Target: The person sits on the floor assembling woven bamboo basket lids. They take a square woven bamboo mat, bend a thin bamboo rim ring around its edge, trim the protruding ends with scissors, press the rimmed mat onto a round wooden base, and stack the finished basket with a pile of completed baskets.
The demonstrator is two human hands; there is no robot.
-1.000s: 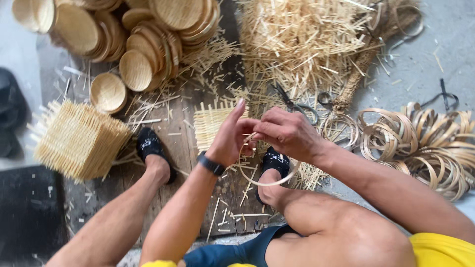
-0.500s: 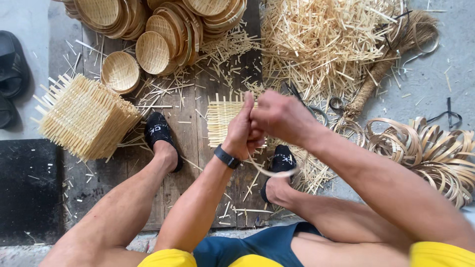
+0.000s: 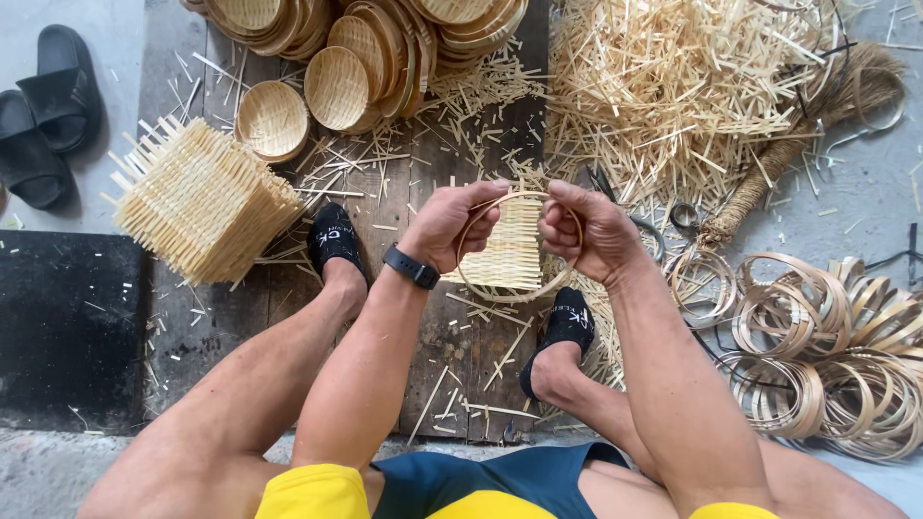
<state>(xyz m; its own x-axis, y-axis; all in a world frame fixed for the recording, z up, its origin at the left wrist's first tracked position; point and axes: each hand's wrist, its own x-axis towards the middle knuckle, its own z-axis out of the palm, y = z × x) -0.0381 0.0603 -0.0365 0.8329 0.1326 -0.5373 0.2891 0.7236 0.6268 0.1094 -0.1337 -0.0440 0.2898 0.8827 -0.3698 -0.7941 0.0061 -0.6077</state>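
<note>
Both hands, left (image 3: 450, 226) and right (image 3: 588, 229), close their grip on a thin bamboo hoop (image 3: 519, 291), steadying it around a square woven bamboo mat (image 3: 507, 252).

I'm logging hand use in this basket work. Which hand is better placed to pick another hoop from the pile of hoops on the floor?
Probably the right hand. The hoop pile lies on its side; the left hand would have to cross over. Both now grip one hoop around a woven mat.
</note>
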